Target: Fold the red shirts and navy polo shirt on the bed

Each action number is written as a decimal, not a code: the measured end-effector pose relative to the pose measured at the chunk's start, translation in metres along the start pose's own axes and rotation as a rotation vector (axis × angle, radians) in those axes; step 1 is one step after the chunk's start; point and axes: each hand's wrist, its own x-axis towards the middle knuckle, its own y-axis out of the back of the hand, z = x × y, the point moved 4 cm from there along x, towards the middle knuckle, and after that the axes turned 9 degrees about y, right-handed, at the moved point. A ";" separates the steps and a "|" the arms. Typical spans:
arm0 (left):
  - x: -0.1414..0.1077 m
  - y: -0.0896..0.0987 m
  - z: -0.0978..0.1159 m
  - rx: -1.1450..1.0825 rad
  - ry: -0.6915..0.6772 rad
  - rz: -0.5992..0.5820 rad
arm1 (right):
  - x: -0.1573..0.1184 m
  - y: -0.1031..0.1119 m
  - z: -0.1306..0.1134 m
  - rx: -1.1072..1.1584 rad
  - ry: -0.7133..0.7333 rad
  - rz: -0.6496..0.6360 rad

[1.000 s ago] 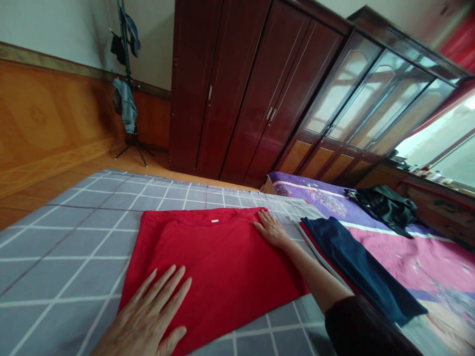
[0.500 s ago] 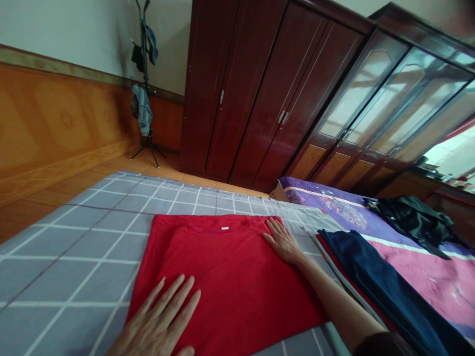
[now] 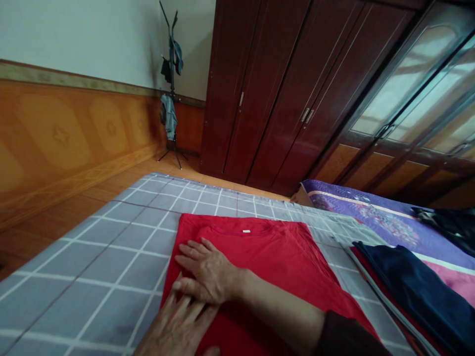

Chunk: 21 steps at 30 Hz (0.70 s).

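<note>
From where I stand, a red cloth shirt (image 3: 282,259), folded, with a small white tag at its round neck, lies flat on a grey, white-lined checked bedsheet (image 3: 122,262). The right hand (image 3: 208,272) reaches across to the shirt's left side, palm down and grasping nothing, its thumb over the fingers of the left hand (image 3: 178,319). That hand lies flat too, fingers extended, on the shirt's left edge, gripping nothing.

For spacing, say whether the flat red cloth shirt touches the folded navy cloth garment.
Apart: head view shows grey checked sheet between shirt and garment.
</note>
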 end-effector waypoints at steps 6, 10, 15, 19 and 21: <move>0.004 -0.002 0.001 -0.024 -0.013 -0.041 | 0.055 -0.010 0.063 -0.118 -0.132 0.028; 0.008 -0.003 0.001 -0.051 -0.018 -0.086 | 0.053 -0.002 0.089 -0.113 -0.332 0.106; 0.007 0.005 0.003 -0.049 0.007 -0.078 | -0.043 0.030 0.105 -0.166 -0.663 0.267; 0.005 0.009 0.005 -0.074 0.030 -0.099 | -0.180 0.058 0.109 -0.229 -0.912 0.362; 0.004 0.009 0.006 -0.092 0.042 -0.114 | -0.246 0.063 0.105 -0.246 -1.033 0.401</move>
